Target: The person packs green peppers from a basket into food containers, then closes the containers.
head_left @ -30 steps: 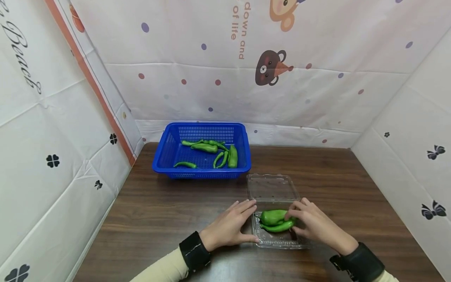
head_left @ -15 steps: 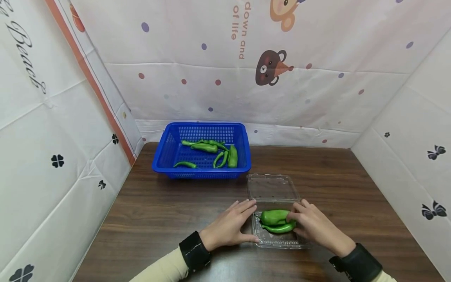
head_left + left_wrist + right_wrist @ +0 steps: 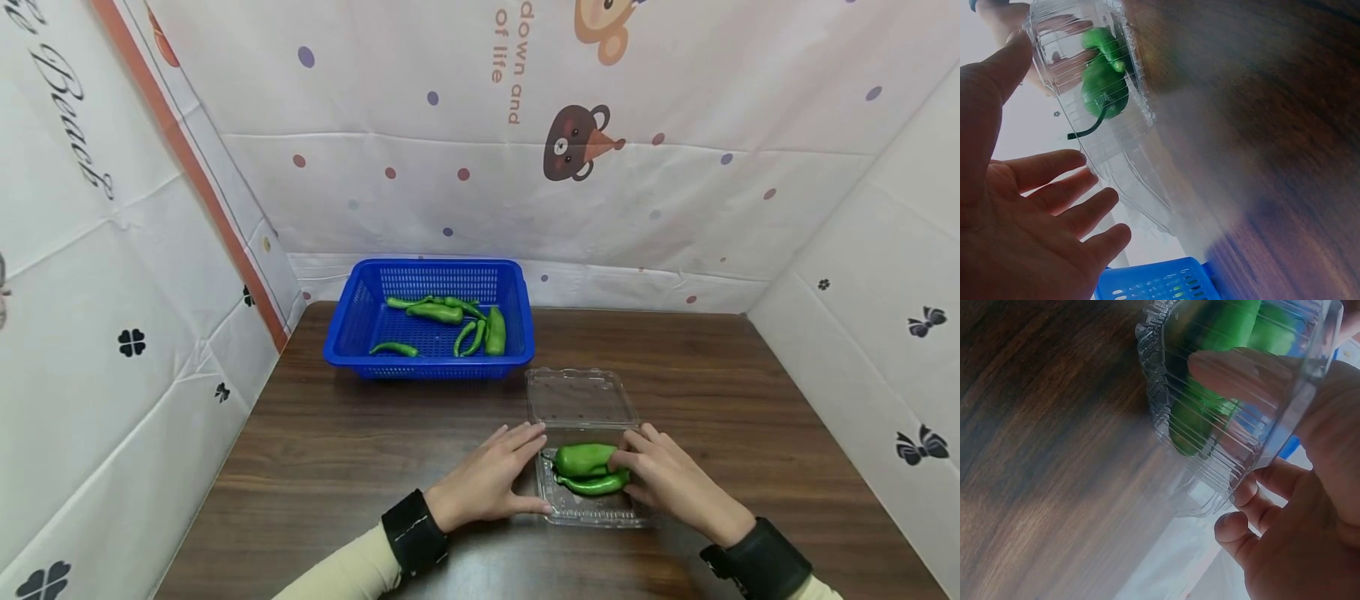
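A clear plastic clamshell box (image 3: 600,518) sits on the table, its lid (image 3: 577,400) tipped back. Inside lie a thick green pepper (image 3: 582,460) and a slim green pepper (image 3: 592,485), side by side. My right hand (image 3: 671,483) reaches in from the right and pinches the right end of the slim green pepper; the thumb (image 3: 1229,372) is against it in the right wrist view. My left hand (image 3: 487,479), fingers spread and fairly straight, touches the box's left edge. Its thumb (image 3: 1013,59) and fingertips meet the rim in the left wrist view.
A blue perforated basket (image 3: 429,372) with several green peppers (image 3: 435,313) stands at the back, left of the box. The brown wooden table (image 3: 315,467) is bounded by white printed sheets (image 3: 450,200) at the back and both sides.
The slim green pepper has shifted slightly in the box, and my right hand has moved a little with it. The left hand stays at the box's edge.
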The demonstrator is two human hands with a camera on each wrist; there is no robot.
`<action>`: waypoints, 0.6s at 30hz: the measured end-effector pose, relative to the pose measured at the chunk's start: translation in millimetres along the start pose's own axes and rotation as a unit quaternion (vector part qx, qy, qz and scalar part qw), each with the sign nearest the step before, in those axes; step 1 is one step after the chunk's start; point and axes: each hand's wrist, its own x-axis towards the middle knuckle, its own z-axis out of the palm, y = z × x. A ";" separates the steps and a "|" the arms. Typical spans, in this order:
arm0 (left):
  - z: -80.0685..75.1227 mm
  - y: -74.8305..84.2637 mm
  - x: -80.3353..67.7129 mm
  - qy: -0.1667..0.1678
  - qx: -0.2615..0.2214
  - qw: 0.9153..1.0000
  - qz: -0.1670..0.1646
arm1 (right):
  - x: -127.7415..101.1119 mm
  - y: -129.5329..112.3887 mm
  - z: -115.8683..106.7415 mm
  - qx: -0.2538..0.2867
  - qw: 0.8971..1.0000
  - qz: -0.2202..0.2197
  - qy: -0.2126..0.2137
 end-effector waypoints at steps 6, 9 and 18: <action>-0.4 -0.3 0.7 0.002 0.002 1.000 0.001 | 0.5 0.6 1.4 -0.005 1.000 -0.001 0.003; -0.6 -0.2 0.8 0.003 0.003 1.000 0.000 | 0.4 1.0 1.2 -0.004 1.000 -0.003 0.008; 1.2 -1.7 1.2 0.005 0.008 1.000 0.001 | 0.5 1.5 0.7 0.006 1.000 -0.003 0.006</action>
